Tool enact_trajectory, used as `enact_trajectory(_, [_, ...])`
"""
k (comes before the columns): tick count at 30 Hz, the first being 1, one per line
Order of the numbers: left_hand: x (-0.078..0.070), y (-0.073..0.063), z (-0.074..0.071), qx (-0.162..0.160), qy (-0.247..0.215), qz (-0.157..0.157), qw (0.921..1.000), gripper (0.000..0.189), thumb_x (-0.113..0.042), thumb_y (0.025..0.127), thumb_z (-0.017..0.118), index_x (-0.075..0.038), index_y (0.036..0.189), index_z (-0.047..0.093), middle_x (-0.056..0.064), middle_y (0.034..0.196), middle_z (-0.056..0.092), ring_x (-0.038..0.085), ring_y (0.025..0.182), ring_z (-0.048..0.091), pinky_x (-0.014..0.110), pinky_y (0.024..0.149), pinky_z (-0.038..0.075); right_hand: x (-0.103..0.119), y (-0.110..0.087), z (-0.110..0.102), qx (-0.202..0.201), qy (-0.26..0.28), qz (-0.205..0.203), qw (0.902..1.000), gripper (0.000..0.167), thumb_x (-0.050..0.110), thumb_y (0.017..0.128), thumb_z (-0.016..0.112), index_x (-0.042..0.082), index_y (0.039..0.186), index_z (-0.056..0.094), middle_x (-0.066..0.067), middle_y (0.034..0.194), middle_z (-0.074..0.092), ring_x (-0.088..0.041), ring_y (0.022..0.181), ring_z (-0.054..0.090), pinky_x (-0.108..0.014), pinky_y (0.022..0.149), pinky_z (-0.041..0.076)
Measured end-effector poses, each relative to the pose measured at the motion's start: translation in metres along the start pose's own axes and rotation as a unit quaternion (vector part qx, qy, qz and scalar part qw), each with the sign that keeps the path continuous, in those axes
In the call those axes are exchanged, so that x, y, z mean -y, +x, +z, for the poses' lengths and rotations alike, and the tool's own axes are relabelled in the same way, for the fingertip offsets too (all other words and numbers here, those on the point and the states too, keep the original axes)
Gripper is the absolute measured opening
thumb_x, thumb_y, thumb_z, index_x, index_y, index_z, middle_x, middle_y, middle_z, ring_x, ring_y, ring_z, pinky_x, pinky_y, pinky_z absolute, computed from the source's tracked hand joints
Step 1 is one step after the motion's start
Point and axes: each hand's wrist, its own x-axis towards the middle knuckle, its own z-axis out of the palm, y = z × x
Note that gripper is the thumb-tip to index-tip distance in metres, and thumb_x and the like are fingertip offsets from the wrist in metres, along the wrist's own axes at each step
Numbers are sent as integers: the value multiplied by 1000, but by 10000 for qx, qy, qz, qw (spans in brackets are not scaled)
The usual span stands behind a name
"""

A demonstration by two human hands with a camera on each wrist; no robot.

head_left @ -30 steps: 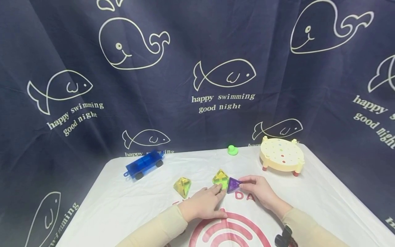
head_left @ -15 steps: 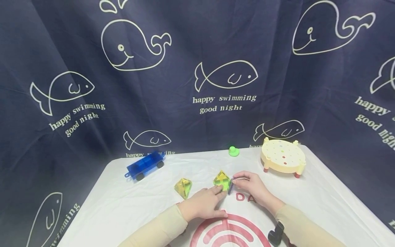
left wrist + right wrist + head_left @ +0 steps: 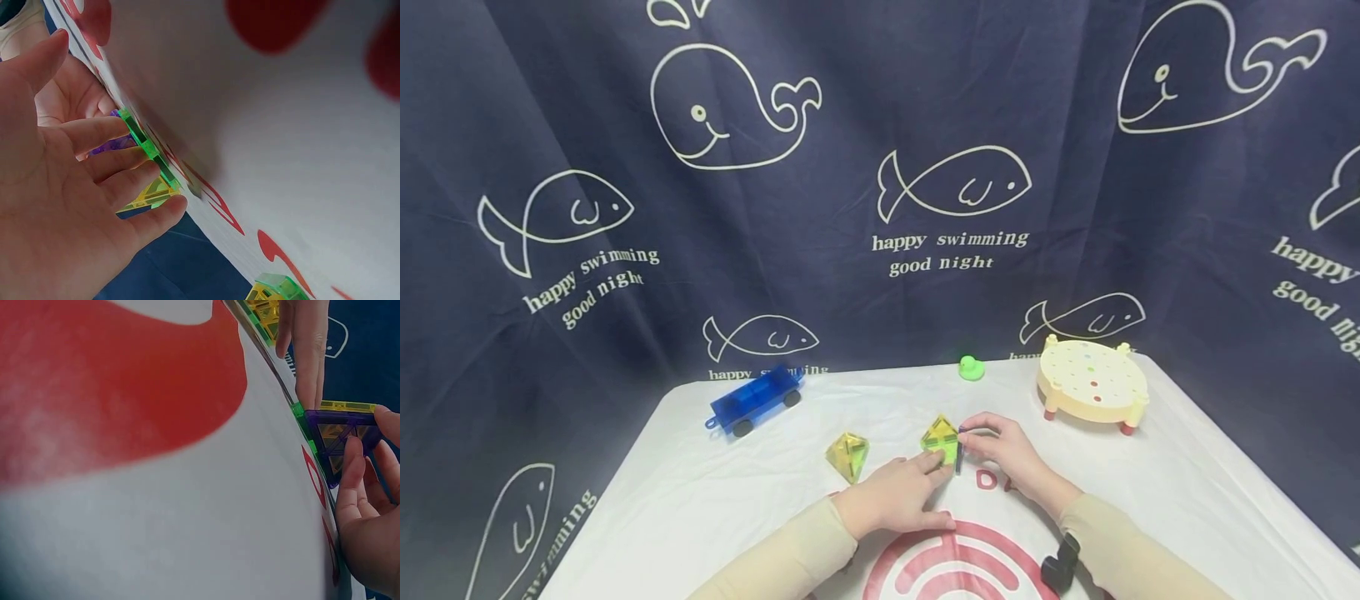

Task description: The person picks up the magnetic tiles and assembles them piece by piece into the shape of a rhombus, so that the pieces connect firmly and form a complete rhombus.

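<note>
My left hand (image 3: 895,493) reaches in from the left with its fingers straight, the tips resting on a flat green translucent tile (image 3: 951,452). A yellow triangular tile (image 3: 940,431) rises from the green tile's far side. Across from it, my right hand (image 3: 1009,452) pinches a purple triangular tile (image 3: 334,447) between thumb and fingers. The purple tile stands upright, edge-on in the head view, along the green tile's right edge. Left of these sits a closed yellow-and-green pyramid (image 3: 847,457).
A blue wheeled toy car base (image 3: 756,402) stands at the back left of the white table (image 3: 647,500). At the back are a small green duck (image 3: 972,368) and a round cream stand (image 3: 1092,379) with red-tipped legs. A dark whale-print curtain (image 3: 850,100) hangs behind.
My right hand has turned the purple tile from facing the head camera to upright and edge-on, bringing it closer against the green tile. My left hand has stayed in place.
</note>
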Motion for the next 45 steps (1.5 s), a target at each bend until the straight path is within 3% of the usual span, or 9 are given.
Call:
enact_trajectory(7, [-2,-2,0,-84,91,34,9999,78,-68,95,53,-12,150,52,12,157,44,21,145,40,46,106,47,4,2,6,-93,-169,-27,9998,29,22,94,74,1,114,69,-12,118,66,-21,89,62,-37,78,52])
enact_trajectory(19, [1,0,3,-63,125,60,9999,79,-67,96,53,-11,151,51,13,157,43,21,145,40,45,106,47,2,7,11,-176,-205,-24,9996,27,23,91,77,4,109,69,-9,111,68,-20,91,62,-34,77,50])
enact_trajectory(24, [5,-1,7,-215,94,275,9993,73,-64,98,53,-13,150,52,11,155,47,21,143,43,43,107,46,4,5,5,185,-153,-179,9995,33,21,93,75,0,117,66,-10,112,68,-20,92,61,-35,77,50])
enact_trajectory(28, [13,-9,3,-708,5,682,9952,57,-51,98,63,-13,140,62,8,145,57,19,132,55,35,109,45,5,8,-11,629,-242,-313,9972,41,19,95,72,-3,128,61,-14,116,66,-24,95,62,-36,78,51])
enact_trajectory(31, [25,-22,-8,-1230,-136,759,9894,47,-37,94,72,-10,132,66,9,137,62,20,125,60,32,109,43,3,14,-24,1017,-311,-523,9930,45,15,96,71,-7,133,57,-22,124,64,-32,106,65,-37,86,55])
enact_trajectory(35, [48,-43,-26,-1733,-964,79,9801,50,-31,93,75,-7,136,63,12,141,59,26,133,54,41,114,39,3,23,-37,1775,-545,-825,9791,53,11,96,71,-9,141,51,-25,138,59,-40,129,55,-43,106,47])
enact_trajectory(39, [80,-63,-34,-2102,-2106,-700,9521,61,-35,89,79,-8,141,59,12,145,56,31,138,49,50,115,35,1,31,-42,2369,-989,-1086,9604,61,11,93,75,-6,145,49,-20,146,55,-40,139,46,-46,115,36])
enact_trajectory(42, [105,-74,-34,-2112,-2721,-897,9345,66,-32,85,84,-8,141,59,11,144,58,33,136,50,55,113,38,2,37,-41,2609,-1288,-1302,9478,64,12,90,78,-5,145,50,-19,146,55,-40,139,45,-46,115,36])
enact_trajectory(45, [127,-82,-28,-1849,-3170,-855,9263,69,-28,82,86,-4,141,59,13,142,59,36,133,52,57,109,41,5,42,-38,2765,-1475,-1382,9395,65,12,88,80,-4,145,52,-18,146,56,-40,138,46,-51,114,36])
